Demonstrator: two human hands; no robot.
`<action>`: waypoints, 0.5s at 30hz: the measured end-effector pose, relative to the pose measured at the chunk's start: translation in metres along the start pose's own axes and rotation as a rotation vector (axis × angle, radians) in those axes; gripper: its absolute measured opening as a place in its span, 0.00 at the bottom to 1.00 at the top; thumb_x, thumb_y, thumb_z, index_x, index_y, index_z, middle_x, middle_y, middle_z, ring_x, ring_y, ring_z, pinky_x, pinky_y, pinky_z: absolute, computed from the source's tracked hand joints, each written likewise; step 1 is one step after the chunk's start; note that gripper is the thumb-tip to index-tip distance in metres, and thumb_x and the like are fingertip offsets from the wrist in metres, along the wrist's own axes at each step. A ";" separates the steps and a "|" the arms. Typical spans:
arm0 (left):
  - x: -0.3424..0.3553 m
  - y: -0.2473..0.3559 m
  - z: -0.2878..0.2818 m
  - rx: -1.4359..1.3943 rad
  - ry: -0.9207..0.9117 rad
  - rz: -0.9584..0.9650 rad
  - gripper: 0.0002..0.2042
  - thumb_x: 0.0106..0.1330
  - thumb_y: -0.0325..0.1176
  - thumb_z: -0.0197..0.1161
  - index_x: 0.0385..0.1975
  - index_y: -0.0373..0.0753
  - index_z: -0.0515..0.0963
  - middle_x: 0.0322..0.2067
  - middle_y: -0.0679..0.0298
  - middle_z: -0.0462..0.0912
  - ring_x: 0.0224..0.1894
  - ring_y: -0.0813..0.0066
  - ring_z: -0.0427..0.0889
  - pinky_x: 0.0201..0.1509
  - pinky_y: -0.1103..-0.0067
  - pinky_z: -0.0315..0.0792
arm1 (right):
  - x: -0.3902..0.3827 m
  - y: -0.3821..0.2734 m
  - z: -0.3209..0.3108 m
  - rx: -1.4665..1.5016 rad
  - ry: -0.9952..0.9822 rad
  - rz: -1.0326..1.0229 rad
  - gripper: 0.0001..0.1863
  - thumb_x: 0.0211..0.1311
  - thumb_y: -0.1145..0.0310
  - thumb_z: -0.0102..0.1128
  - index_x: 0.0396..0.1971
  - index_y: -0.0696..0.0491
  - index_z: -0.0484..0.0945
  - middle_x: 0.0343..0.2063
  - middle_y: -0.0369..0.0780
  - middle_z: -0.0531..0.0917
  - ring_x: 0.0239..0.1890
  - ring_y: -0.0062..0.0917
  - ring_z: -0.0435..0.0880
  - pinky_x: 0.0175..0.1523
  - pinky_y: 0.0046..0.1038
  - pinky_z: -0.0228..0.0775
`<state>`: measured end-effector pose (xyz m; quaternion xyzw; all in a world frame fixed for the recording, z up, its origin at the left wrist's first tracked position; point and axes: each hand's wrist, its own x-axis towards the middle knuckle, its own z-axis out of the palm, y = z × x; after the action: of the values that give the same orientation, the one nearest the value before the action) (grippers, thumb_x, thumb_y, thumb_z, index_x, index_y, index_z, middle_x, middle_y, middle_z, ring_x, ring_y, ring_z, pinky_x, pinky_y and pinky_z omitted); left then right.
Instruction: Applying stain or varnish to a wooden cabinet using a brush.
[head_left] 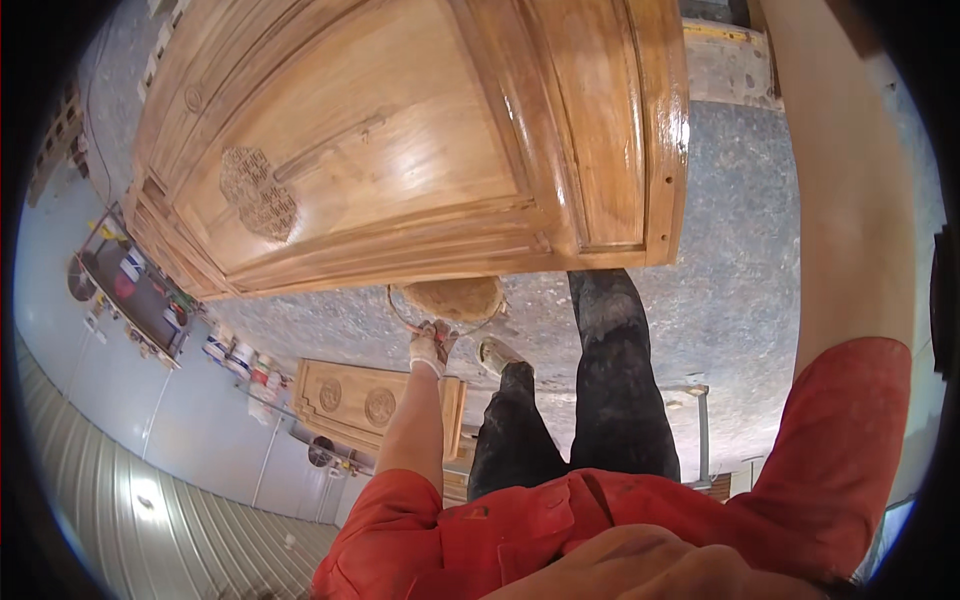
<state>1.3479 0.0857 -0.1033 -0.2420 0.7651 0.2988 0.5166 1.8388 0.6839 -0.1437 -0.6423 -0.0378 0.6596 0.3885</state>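
A large varnished wooden panel (pixel 380 140), with raised mouldings and a carved ornament, fills the upper middle. Below its lower edge sits a round bucket (pixel 448 294) with brown material and a wire handle. My left hand (pixel 431 343), in a stained pale glove, has its fingers closed on the wire handle. My right forearm rises along the right side to the top edge, and the hand itself is out of view. My dark-trousered legs show beneath the panel, one shoe beside the bucket.
Behind me lies a smaller carved wooden panel (pixel 370 398) on a support. A cluttered dark table (pixel 135 295) and several containers (pixel 240 360) stand at the left. The speckled grey floor (pixel 740 190) runs around the large panel. A metal post (pixel 703 435) is at lower right.
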 end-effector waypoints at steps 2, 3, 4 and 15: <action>-0.007 -0.009 -0.007 0.005 0.023 -0.005 0.06 0.69 0.26 0.44 0.29 0.43 0.65 0.24 0.63 0.71 0.23 0.75 0.69 0.33 0.74 0.74 | -0.056 0.042 -0.021 0.071 -0.008 0.047 0.14 0.61 0.59 0.55 0.38 0.55 0.78 0.29 0.41 0.82 0.15 0.27 0.75 0.17 0.21 0.64; -0.001 -0.013 -0.007 -0.013 -0.007 -0.012 0.05 0.69 0.26 0.45 0.31 0.43 0.65 0.25 0.63 0.71 0.24 0.75 0.69 0.33 0.74 0.75 | -0.069 0.061 -0.040 0.110 -0.002 0.052 0.14 0.62 0.62 0.55 0.40 0.55 0.79 0.33 0.42 0.83 0.18 0.28 0.79 0.20 0.22 0.69; 0.012 -0.020 0.001 -0.029 -0.060 -0.024 0.04 0.69 0.25 0.46 0.32 0.44 0.65 0.25 0.63 0.71 0.24 0.75 0.69 0.34 0.74 0.75 | -0.024 0.089 -0.136 0.096 0.019 0.019 0.14 0.62 0.62 0.55 0.40 0.55 0.79 0.33 0.42 0.83 0.18 0.28 0.79 0.20 0.22 0.69; 0.015 -0.027 -0.028 -0.159 -0.045 0.046 0.13 0.66 0.23 0.52 0.47 0.47 0.66 0.29 0.62 0.74 0.27 0.73 0.72 0.40 0.71 0.77 | -0.314 0.289 -0.261 -0.099 0.158 0.443 0.14 0.53 0.68 0.61 0.39 0.58 0.79 0.37 0.40 0.82 0.38 0.28 0.80 0.46 0.23 0.69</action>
<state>1.3429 0.0460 -0.1152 -0.2577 0.7324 0.3760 0.5057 1.8933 0.1894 -0.0906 -0.7027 0.1022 0.6739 0.2043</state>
